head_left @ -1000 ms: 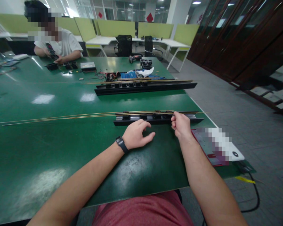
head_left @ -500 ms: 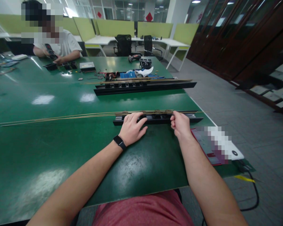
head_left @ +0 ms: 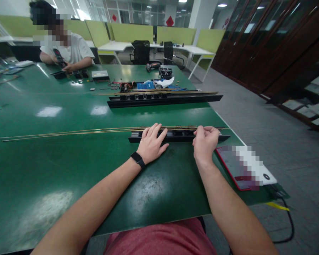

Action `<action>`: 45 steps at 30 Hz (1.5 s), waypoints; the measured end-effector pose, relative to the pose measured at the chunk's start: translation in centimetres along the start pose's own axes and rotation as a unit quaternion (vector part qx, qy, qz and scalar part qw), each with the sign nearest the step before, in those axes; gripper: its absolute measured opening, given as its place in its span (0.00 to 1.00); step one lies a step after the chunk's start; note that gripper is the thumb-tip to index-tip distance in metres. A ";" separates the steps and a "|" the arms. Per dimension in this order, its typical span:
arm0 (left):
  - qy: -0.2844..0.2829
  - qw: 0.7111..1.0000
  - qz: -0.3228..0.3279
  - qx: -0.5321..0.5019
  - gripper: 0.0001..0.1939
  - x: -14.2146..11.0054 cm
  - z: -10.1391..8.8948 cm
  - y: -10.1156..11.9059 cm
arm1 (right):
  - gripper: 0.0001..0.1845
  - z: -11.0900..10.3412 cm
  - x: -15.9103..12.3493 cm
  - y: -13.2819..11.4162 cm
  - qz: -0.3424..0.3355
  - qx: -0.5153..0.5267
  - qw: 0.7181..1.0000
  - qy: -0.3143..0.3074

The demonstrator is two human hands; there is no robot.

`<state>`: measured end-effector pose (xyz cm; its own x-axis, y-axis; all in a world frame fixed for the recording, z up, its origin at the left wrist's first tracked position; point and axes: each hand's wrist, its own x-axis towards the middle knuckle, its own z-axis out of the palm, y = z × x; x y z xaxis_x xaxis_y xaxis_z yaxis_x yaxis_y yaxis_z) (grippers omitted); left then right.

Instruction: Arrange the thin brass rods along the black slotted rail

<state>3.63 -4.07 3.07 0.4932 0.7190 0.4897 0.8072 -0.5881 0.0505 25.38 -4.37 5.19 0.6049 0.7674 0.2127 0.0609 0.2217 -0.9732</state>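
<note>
A short black channel rail (head_left: 172,139) lies across the green table in front of me. Thin brass-coloured rods (head_left: 77,132) run along its top and stick out far to the left. My left hand (head_left: 152,141) rests on the rail and rods with fingers spread. At the rail's right part, my right hand (head_left: 205,143) is closed in a pinch close to the rods; what sits between its fingertips is hidden. Black parts (head_left: 184,132) show inside the channel between my two hands.
Farther back lies a longer black rail (head_left: 164,101) with more rods, and a blue bundle (head_left: 145,85) behind it. A red-edged tablet (head_left: 230,166) is by the table's right edge. A power drill (head_left: 152,66) lies beyond. Across the table, a person (head_left: 69,53) handles a dark part.
My right hand has turned slightly and its fingers have shifted along the rail. The left hand's fingers have spread a little on the rail. The whole view has tilted slightly.
</note>
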 end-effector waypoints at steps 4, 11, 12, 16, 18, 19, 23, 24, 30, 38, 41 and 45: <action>-0.007 1.000 0.012 0.007 0.31 0.3 0.2 0.2 | 0.19 1.3 -3.9 -2.0 0.013 0.083 0.974 -0.209; -0.030 0.999 0.044 0.001 0.30 0.7 1.3 0.4 | 0.19 2.1 -8.3 -3.2 0.079 0.072 0.856 -0.506; -0.032 0.998 0.050 0.002 0.31 0.7 1.5 0.4 | 0.19 2.3 -8.5 -2.9 0.076 0.067 0.848 -0.521; -0.032 0.998 0.059 0.015 0.34 0.7 2.1 0.5 | 0.17 2.8 -8.7 -1.8 0.060 0.070 0.841 -0.533; -0.034 0.997 0.060 0.019 0.35 0.9 2.2 0.6 | 0.17 2.9 -8.7 -1.6 0.054 0.071 0.850 -0.519; -0.036 0.997 0.061 0.020 0.35 1.0 2.1 0.6 | 0.17 3.0 -8.7 -1.6 0.056 0.072 0.852 -0.516; -0.047 0.996 0.068 0.022 0.37 1.4 1.7 0.8 | 0.18 2.8 -8.8 -1.7 0.085 0.075 0.835 -0.538; -0.048 0.996 0.069 0.024 0.37 1.4 1.6 0.9 | 0.18 2.8 -8.8 -1.6 0.086 0.075 0.833 -0.542; -0.046 0.996 0.068 0.033 0.41 1.6 1.6 1.1 | 0.18 2.6 -8.8 -1.5 0.064 0.061 0.832 -0.547; -0.046 0.996 0.068 0.030 0.40 1.6 1.8 1.1 | 0.17 2.2 -8.7 -1.6 0.072 0.062 0.820 -0.564; -0.047 0.996 0.072 0.032 0.39 1.5 1.9 1.0 | 0.17 2.2 -8.7 -1.6 0.079 0.063 0.817 -0.567; -0.048 0.996 0.071 0.032 0.40 1.5 1.9 1.1 | 0.16 2.2 -8.6 -1.5 0.075 0.071 0.817 -0.567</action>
<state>5.83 -2.92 2.25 0.6299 0.6648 0.4016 0.7451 -0.6632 -0.0708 18.33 -9.97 5.05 -0.5325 0.8386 0.1146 -0.0885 0.0795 -0.9929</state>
